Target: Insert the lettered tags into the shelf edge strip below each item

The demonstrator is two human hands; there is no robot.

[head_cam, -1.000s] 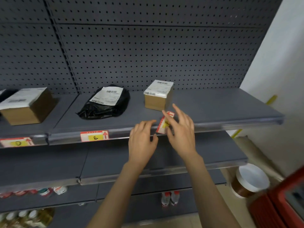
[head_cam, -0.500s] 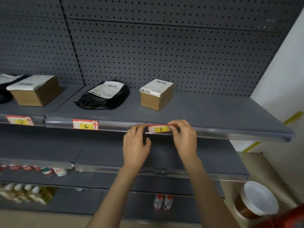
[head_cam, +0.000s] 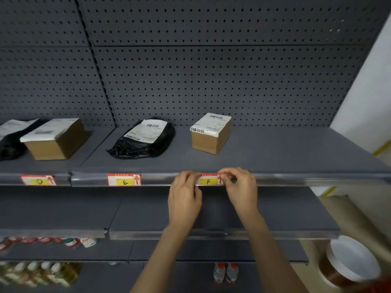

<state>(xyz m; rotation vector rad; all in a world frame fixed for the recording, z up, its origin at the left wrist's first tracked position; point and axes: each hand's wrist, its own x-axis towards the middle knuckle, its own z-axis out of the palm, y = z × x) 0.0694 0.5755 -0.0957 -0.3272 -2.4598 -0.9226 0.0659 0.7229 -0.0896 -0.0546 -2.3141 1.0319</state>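
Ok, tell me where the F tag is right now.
Head view, centre: the F tag sits in the shelf edge strip, pinched between the left hand and right hand, below the small cardboard box, right of the E tag.

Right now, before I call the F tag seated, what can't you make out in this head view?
- F tag: both ends covered by the left hand and right hand, so full seating in the edge strip is unclear.
- D tag: blurred; letter faint.
- Black bag at far left: cut off by the frame edge; any tag below it is out of view.
- Print on the small box label: too small to read.
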